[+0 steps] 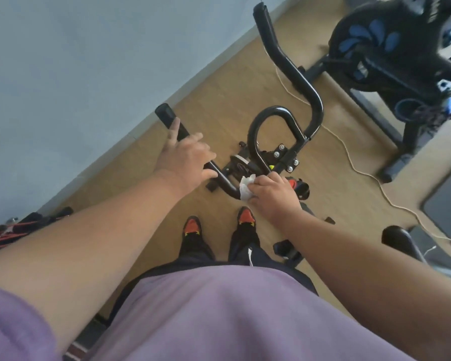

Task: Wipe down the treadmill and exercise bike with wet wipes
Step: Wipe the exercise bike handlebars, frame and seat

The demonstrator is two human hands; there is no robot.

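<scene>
We stood over the exercise bike (284, 142), its handlebars at centre frame, a second machine (391, 56) at 2 o'clock apparently untouched. Left hand (185, 157) wrapped the 10 o'clock grip bar (171, 122); right hand (274, 195) pinched the wet wipe (245, 187) against the handlebar bend. Judged: handlebars mid-wipe, frame, seat and treadmill left.

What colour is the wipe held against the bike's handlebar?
White; the wipe shows best in the head view, in the right hand.
</scene>
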